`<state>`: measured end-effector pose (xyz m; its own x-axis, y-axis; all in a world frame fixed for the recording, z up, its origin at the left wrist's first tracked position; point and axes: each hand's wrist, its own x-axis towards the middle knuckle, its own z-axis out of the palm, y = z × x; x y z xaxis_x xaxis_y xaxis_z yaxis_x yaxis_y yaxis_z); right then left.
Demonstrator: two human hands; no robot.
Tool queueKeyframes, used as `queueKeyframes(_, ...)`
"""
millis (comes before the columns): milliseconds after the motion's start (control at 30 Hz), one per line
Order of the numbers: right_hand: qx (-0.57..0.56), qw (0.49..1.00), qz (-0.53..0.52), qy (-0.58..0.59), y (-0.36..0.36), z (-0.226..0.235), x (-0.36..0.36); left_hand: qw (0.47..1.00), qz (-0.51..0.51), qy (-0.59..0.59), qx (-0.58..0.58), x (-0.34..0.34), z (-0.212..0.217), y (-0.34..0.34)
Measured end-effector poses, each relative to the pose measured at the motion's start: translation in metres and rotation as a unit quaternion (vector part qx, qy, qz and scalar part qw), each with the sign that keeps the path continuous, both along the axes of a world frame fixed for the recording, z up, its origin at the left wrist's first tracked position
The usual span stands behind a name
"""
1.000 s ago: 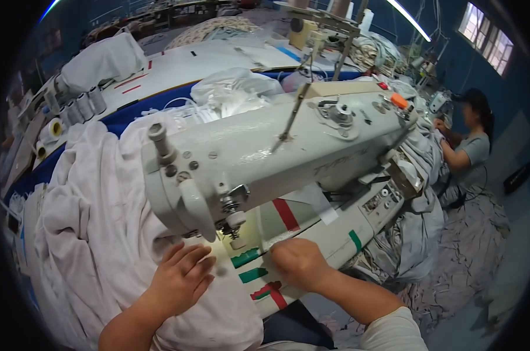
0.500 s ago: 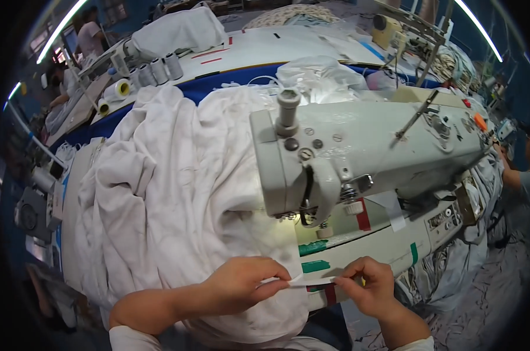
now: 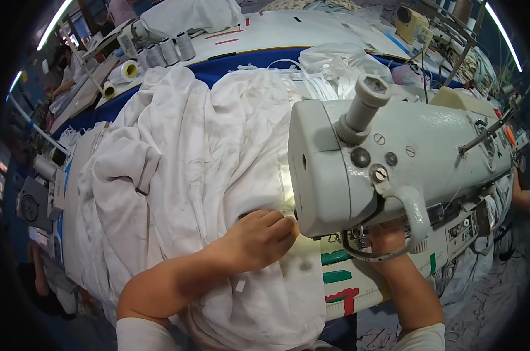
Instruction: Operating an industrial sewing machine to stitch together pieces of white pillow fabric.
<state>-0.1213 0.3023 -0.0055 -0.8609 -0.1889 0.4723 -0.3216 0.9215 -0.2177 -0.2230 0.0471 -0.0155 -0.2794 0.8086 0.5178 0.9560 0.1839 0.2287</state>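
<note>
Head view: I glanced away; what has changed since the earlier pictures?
The left hand moved forward, beside the pale grey metal sewing machine; the right hand moved forward too, partly hidden by it. The narrow white strip held earlier no longer stretches between them; whether either holds it is unclear. The crumpled white fabric still lies left of the machine.

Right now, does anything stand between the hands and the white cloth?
Nothing visible separates the left hand from the white cloth. The sewing machine, at the cloth's right, partly covers the right hand; whether it blocks that hand's path, I cannot tell.
</note>
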Motion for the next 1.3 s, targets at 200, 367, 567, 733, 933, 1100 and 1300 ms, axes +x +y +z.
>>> queueKeyframes(200,0.002,0.997,-0.035,-0.075,0.018,-0.022,0.009,0.999,0.001,-0.030,-0.017,-0.008,-0.011,0.001)
queueKeyframes(367,0.018,0.995,-0.054,-0.087,0.024,-0.019,0.015,0.999,0.003,0.036,-0.012,-0.007,0.002,0.001)
queueKeyframes(567,0.059,0.988,-0.094,-0.103,0.047,-0.004,0.023,0.999,0.002,0.029,-0.040,-0.007,0.011,-0.004)
queueKeyframes(733,0.061,0.985,-0.112,-0.116,0.049,-0.003,0.029,0.998,0.009,0.039,-0.044,-0.008,0.015,-0.002)
queueKeyframes(933,0.058,0.982,-0.130,-0.127,0.044,0.004,0.037,0.998,-0.005,0.015,-0.061,-0.007,0.011,-0.005)
queueKeyframes(1100,0.045,0.982,-0.123,-0.138,0.034,0.003,0.035,0.998,0.011,0.021,-0.062,-0.007,0.007,-0.004)
queueKeyframes(1300,0.013,0.986,-0.092,-0.137,0.012,-0.002,0.029,0.999,0.003,0.042,-0.026,-0.006,0.007,-0.002)
